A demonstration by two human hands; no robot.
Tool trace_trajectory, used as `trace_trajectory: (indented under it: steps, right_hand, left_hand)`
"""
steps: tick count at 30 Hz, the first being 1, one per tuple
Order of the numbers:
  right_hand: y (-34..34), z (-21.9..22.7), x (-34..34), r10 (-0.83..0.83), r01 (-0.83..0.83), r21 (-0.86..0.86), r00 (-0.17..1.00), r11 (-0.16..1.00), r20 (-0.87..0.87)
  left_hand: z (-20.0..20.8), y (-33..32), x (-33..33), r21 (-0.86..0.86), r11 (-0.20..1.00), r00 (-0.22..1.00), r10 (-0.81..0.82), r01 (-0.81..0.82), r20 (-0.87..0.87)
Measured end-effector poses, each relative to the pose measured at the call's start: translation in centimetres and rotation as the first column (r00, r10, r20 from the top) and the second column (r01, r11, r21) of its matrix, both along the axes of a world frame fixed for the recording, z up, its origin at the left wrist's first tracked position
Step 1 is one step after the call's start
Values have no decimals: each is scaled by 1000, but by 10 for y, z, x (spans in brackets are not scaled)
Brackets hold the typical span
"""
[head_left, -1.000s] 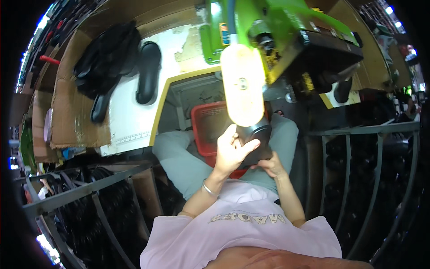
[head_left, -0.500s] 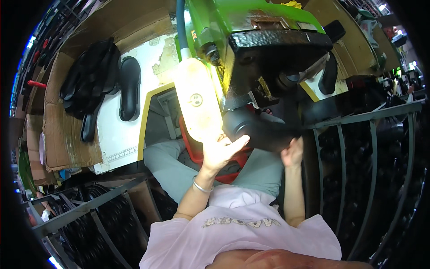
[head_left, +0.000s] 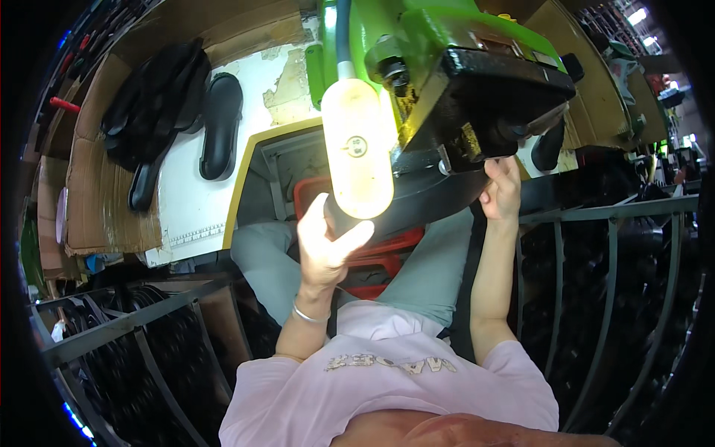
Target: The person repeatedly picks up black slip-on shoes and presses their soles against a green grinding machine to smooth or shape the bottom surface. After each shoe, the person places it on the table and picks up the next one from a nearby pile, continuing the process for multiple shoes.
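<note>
Both my hands grip a long black shoe sole (head_left: 428, 205) held under the dark head of a green machine (head_left: 506, 89). My left hand (head_left: 325, 246) closes round its left end, thumb along the near side, just below a bright lamp (head_left: 357, 141) that covers part of that end. At its right end, close to the underside of the machine head, my right hand (head_left: 502, 190) has its fingers bent round the edge. The sole's far side is hidden behind the lamp and the machine.
Left of the machine, a white tabletop (head_left: 190, 201) carries one black sole (head_left: 221, 127) and a dark pile of soles (head_left: 153, 112), with cardboard (head_left: 104, 201) around them. Metal racks (head_left: 611, 212) flank me on both sides. A red stool or crate (head_left: 372, 272) shows between my knees.
My right hand has risen with its end of the sole, which now sits nearly level against the machine's underside. My left hand stays on the other end. The whole view has shifted slightly.
</note>
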State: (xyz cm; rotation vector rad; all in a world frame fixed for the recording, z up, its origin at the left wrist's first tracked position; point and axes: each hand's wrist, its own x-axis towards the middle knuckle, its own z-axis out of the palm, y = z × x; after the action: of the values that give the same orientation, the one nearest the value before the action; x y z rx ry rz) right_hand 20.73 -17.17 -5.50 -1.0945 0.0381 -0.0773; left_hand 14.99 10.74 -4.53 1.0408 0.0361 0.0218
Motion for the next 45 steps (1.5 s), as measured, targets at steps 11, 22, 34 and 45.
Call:
trace_trajectory:
  steps: [11, 22, 34, 45]
  right_hand:
    - [60, -4, -32, -53, 53, 10, 999, 999, 3]
    - [95, -23, -33, 76, -74, -52, 996, 996, 43]
    - [33, -28, -25, -35, 33, 120, 999, 992, 13]
    - [96, -33, -25, 99, -97, 106, 995, 990, -14]
  left_hand:
    - [-36, 68, -4, -117, 993, 993, -47, 35, -105]
    - [-55, 111, -34, 143, 989, 989, -13, 34, -144]
    - [-1, 32, 23, 296, 947, 984, 77, -122, 160]
    - [-36, 98, -14, 37, 991, 985, 129, -126, -110]
